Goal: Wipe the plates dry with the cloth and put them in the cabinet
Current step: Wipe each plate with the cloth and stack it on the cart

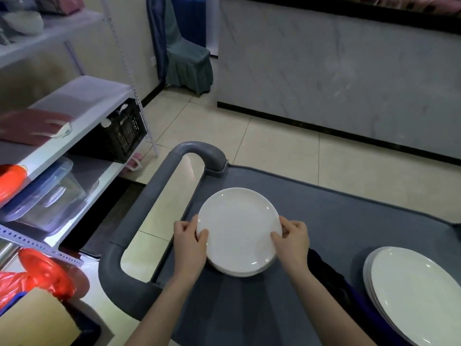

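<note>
We see two arms and two hands, all of them bare. The left forearm (174, 295) and the right forearm (324, 295) are slim and smooth, and they are bare right down to the bottom edge. The left hand (190, 236) and the right hand (291, 239) are small. The fingers (202, 234) are short, with round tips. The nails are too small for us to see well.
</note>
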